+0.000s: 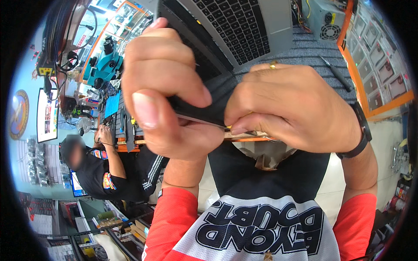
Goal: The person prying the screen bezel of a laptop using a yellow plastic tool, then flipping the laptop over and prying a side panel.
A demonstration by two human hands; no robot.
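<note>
**Dark panel held before a laptop**

The left hand clasps the panel; the right hand closes its fingertips at the near edge, their catch unclear. Striped mat separates laptop from screwdriver.

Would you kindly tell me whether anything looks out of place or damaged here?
Nothing stands out as spilled or clearly damaged. At most, the slim tool lies loose and slantwise on the grey mat, right of the laptop, whose hidden parts I cannot judge.
</note>
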